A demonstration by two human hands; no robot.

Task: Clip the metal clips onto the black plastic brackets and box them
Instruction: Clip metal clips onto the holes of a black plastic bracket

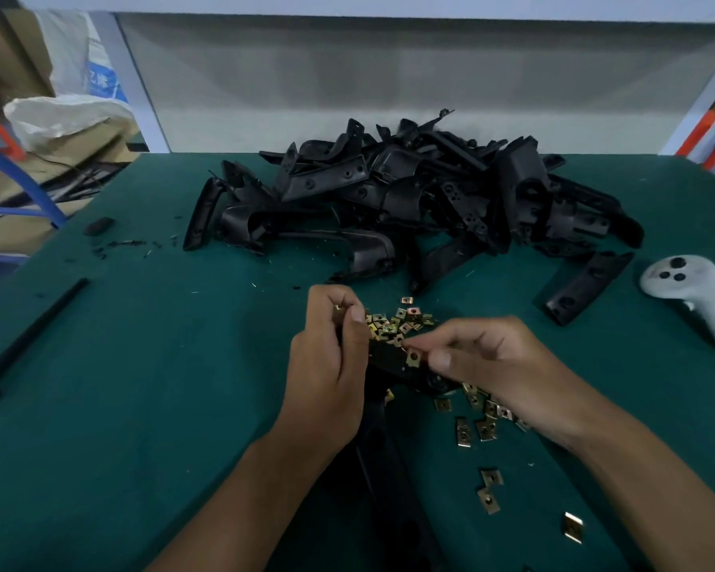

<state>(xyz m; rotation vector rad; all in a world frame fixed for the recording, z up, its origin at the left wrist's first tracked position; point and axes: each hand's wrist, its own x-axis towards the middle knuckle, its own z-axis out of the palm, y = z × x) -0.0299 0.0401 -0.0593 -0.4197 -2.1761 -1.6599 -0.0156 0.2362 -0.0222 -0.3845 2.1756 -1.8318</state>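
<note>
Both hands work over the green counter point(141, 365), close together at centre.

Left hand point(327, 365): grip clenched around the upper end of a black plastic bracket point(393, 359), fingers curled over it, thumb up along its side. The bracket runs from that hand down toward the camera, its lower part lying dark between the forearms.

Right hand point(492, 365): thumb and forefinger pinch a metal clip point(413, 357) right at the bracket's edge; the clip touches the bracket. Can't tell if it's fully seated.

Loose clips: a small heap point(401, 319) just beyond the hands, touching distance from the left fingers. More scattered clips point(483, 427) lie under and beside the right wrist, trailing toward the near right edge.

Bracket stock: large pile of black brackets point(409, 192) at the far centre of the counter, tangled. One single bracket point(587, 286) lies apart, right of the pile.

Other stuff: white handheld controller point(694, 291) at the far right of the counter, just beside that lone bracket. Long black strip point(34, 336) lies on the left side, well apart from the hands. Small black scraps point(116, 245) near the far left corner.

No box in view.
</note>
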